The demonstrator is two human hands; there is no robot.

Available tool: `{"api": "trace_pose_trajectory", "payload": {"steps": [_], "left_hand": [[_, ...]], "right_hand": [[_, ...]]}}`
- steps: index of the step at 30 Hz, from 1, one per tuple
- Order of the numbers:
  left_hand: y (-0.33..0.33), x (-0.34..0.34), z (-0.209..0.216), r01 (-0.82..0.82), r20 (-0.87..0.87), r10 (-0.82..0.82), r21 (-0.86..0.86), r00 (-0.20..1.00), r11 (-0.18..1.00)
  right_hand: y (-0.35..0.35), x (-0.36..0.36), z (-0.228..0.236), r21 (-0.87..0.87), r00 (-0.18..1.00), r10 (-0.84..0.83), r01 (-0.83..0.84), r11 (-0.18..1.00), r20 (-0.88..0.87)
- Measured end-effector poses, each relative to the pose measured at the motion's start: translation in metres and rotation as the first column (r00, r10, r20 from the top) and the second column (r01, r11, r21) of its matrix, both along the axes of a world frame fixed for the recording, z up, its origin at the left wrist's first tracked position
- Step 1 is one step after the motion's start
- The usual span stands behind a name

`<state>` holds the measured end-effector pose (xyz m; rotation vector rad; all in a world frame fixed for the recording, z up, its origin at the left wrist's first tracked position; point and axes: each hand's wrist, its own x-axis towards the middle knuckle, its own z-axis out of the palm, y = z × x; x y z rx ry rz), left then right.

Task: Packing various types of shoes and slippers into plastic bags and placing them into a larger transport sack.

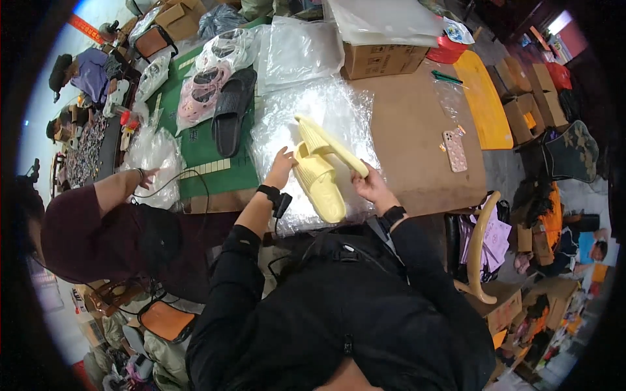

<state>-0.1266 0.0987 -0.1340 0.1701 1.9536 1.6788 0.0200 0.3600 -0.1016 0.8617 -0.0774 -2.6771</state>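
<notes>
Two pale yellow slide slippers are in front of me, over clear plastic bags [274, 130] on the table. The nearer yellow slipper [323, 192] has its heel toward me, and my left hand [280, 168] is closed at the left edge of its strap. My right hand [375, 188] grips the heel end of the other yellow slipper [339, 148], which is tilted on its side and crosses the first one's strap. To the left lie black slide slippers [232, 111], beside bagged pink clogs [201, 98] and bagged white clogs [228, 49].
A cardboard box [385, 60] topped with plastic sheets stands at the back. A phone in a pink case [454, 151] lies on the brown table [417, 176] at right. Close on my left, another person's arm [117, 190] reaches toward crumpled plastic [156, 159]. A curved wooden chair arm [481, 247] stands at right.
</notes>
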Motion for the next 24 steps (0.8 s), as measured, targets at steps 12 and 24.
{"api": "trace_pose_trajectory", "payload": {"steps": [12, 24], "left_hand": [[-0.043, 0.120, 0.004, 0.284, -0.275, -0.578, -0.663, 0.768, 0.692], [-0.015, 0.135, 0.016, 0.106, -0.382, -0.737, -0.848, 0.557, 0.520]], "right_hand": [[-0.019, 0.026, 0.026, 0.914, 0.850, 0.484, 0.009, -0.405, 0.206], [-0.080, -0.069, -0.008, 0.434, 0.800, 0.487, 0.322, -0.841, 0.350]]}}
